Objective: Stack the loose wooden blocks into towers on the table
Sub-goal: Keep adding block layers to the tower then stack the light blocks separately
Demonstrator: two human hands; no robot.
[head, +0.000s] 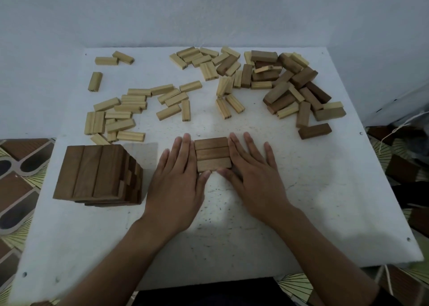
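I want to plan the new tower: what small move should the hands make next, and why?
Probably lift the right hand to fetch a dark block from the right pile. The three-block row already lies squared between both flat hands, left hand included, so a crosswise layer seems due.

a white table [325, 189] with a speckled, scuffed top and small screw heads near its edges fills the middle. a plain pale blue-grey wall [209, 11] runs behind it from 10 to 2 o'clock. patterned floor tiles [18, 171] in brown, black and pale yellow show at 8 to 9 o'clock and at 3 to 4 o'clock. the light is dim and even.
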